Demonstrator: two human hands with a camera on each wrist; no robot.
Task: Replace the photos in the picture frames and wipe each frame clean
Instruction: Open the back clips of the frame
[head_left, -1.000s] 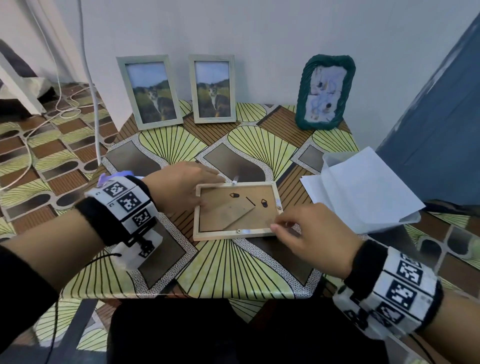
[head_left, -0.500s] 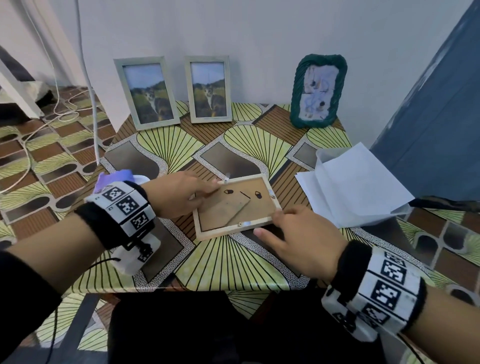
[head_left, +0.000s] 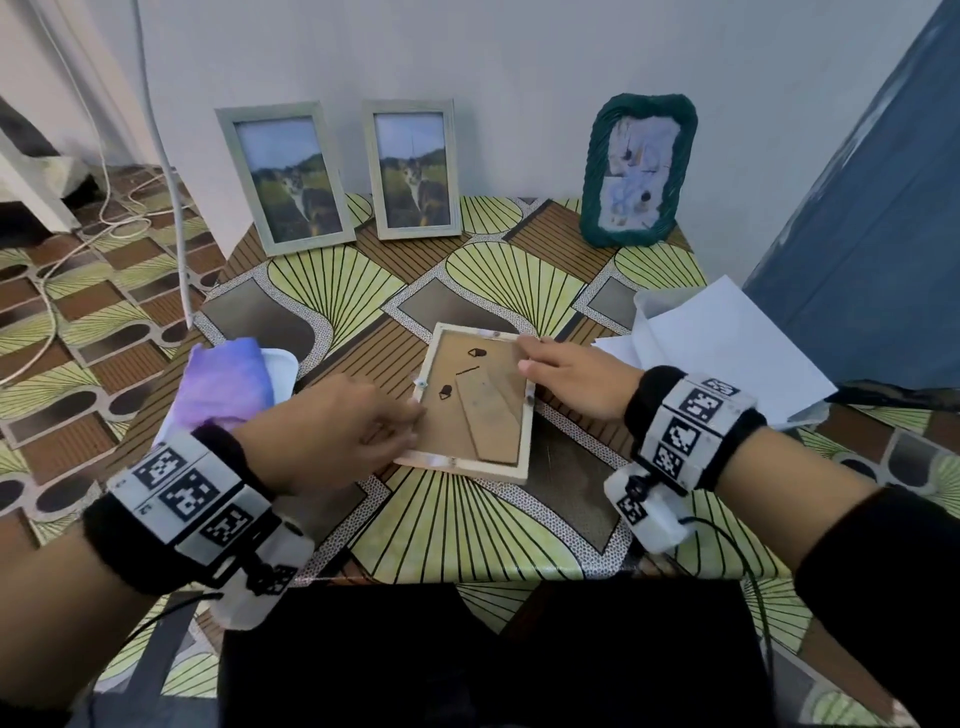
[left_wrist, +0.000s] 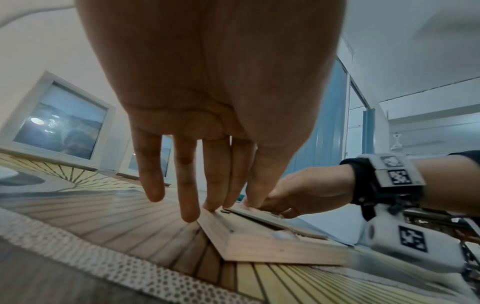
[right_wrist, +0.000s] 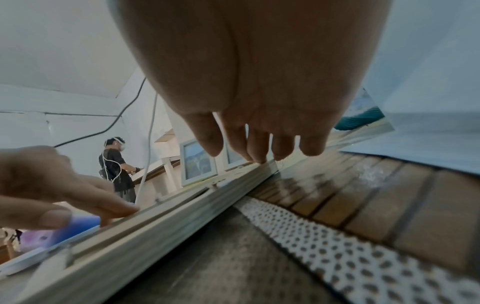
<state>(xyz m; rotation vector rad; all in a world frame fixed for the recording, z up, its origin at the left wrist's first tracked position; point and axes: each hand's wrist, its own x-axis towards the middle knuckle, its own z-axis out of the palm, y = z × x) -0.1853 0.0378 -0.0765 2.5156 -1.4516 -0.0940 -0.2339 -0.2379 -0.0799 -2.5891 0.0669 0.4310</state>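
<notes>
Two hands meet one pale wooden picture frame (head_left: 475, 400) lying face down, brown backing board up, at the middle of the patterned vinyl-covered table (head_left: 467, 525). The left hand (head_left: 332, 431) reaches in from the near left; its straight fingers (left_wrist: 215, 185) touch the frame's left rail without curling round it. The right hand (head_left: 576, 382) lies on the far right corner, fingertips (right_wrist: 259, 150) pressing down on the rail, fingers extended and not clamped.

Bare table surface lies on the near side of the frame up to the near table edge, and on the far side up to three standing frames at the wall: two grey-green wooden frames (head_left: 283, 176) (head_left: 413, 169) with cat photos, and a dark green woven frame (head_left: 639, 169) to the right. A purple cloth (head_left: 223, 387) on a white tray lies just left of the left hand. White paper sheets (head_left: 727, 343) lie close to the right of the right hand, at the right table edge.

The frame sits rotated, long side running near to far. Its backing carries a folded easel stand, two dark hanger marks and small metal tabs on the rails.
</notes>
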